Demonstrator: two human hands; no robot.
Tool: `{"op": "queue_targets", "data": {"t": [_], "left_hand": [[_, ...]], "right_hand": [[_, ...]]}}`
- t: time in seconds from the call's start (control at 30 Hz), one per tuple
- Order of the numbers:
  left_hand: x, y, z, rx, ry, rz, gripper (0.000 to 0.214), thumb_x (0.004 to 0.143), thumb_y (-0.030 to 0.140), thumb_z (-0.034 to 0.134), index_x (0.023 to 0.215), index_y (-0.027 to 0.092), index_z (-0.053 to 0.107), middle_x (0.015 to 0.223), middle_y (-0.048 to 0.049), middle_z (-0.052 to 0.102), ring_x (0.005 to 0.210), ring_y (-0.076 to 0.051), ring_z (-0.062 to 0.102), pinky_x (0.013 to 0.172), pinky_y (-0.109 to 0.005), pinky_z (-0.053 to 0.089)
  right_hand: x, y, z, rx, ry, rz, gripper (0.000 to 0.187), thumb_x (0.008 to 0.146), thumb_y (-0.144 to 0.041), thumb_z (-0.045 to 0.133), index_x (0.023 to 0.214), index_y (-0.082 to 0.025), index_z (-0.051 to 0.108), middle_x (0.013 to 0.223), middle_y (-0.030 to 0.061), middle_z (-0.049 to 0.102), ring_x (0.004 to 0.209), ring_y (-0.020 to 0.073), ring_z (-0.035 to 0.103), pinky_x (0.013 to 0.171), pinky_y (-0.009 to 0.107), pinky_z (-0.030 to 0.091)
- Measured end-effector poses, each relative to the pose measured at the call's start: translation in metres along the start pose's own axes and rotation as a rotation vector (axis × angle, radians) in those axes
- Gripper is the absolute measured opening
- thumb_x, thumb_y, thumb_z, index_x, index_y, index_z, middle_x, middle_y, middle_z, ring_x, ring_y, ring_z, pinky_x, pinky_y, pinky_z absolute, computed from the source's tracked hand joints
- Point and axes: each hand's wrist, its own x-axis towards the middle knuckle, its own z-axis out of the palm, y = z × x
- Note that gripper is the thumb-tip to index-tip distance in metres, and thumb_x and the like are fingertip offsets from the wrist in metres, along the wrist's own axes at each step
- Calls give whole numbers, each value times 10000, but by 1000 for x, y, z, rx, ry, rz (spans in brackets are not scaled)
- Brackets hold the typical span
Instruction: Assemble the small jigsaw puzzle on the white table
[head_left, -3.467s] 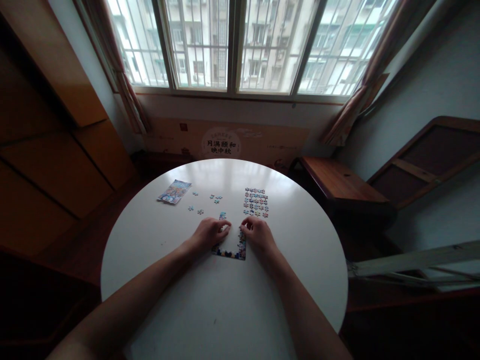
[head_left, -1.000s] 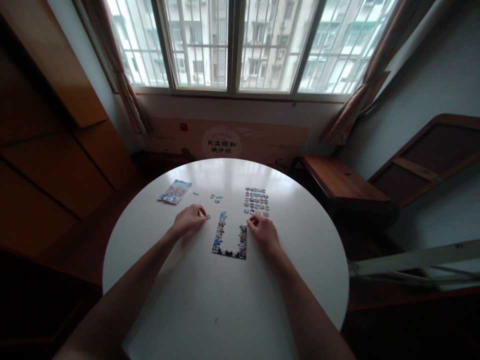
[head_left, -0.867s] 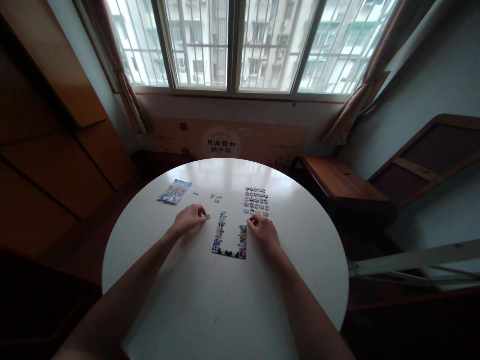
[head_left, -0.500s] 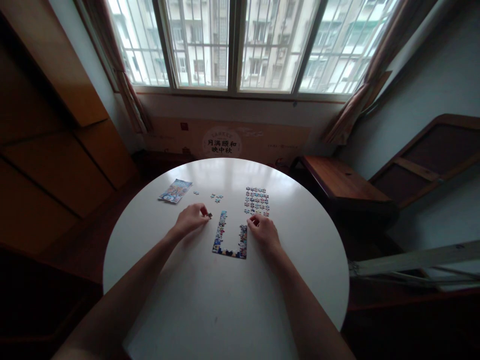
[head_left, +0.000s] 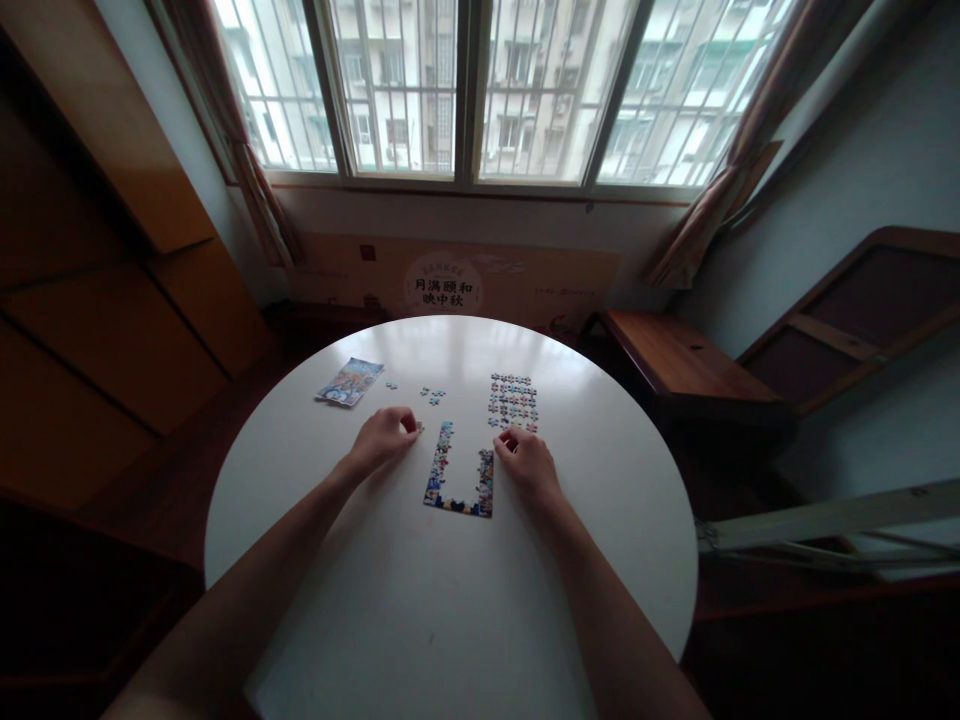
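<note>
My left hand (head_left: 384, 436) pinches a small puzzle piece (head_left: 421, 428), held just left of the puzzle's upper left end. On the table lies a partly joined jigsaw puzzle (head_left: 459, 507), its pieces forming a U that opens at the far side. The right arm of the U is shorter than the left. My right hand (head_left: 526, 460) is closed beside the top of that right arm, thumb and forefinger together. Whether anything sits between those fingertips is too small to make out. Rows of loose puzzle pieces (head_left: 513, 394) lie beyond my right hand.
Several more loose pieces (head_left: 433, 396) are scattered past the puzzle. A printed picture sheet (head_left: 351, 382) lies at the far left of the round white table (head_left: 345, 610). Beyond the table stand a wooden bench (head_left: 675, 350) on the right and a barred window (head_left: 465, 90).
The puzzle piece in my left hand has turned or tilted slightly, and the fingers have shifted a little. My right hand stays almost still beside the puzzle.
</note>
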Motion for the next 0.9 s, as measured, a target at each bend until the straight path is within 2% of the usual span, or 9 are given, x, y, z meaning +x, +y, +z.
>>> {"op": "queue_targets", "data": {"t": [0.33,0.47,0.6,0.9], "left_hand": [[1,2,3,62,38,-56,143,740,339,608,791,214,654,793,-9,678,723,-168,608,610,-248,394],[-2,7,8,78,56,-31,262,783,432,570,897,213,657,873,-31,655,763,-171,605,633,-253,402],[-4,9,11,105,47,-25,231,811,398,533,898,230,666,941,-35,627,769,-161,600,648,-253,402],[7,-6,11,-31,-42,-57,232,681,401,657,804,206,678,909,-32,634,814,-175,598,719,-262,445]], "right_hand": [[-1,-1,-1,-13,-6,8,181,801,-324,524,756,-209,657,718,19,669,664,147,589,602,239,363],[-1,-2,-1,-21,-13,19,183,801,-331,525,766,-210,659,731,18,674,676,149,594,599,239,360],[-1,-2,-1,-25,-9,23,178,798,-334,529,758,-213,653,725,12,673,674,148,592,603,239,362],[-1,-2,-1,-27,-6,6,185,801,-335,522,761,-213,656,732,16,674,677,147,594,607,238,367]]}}
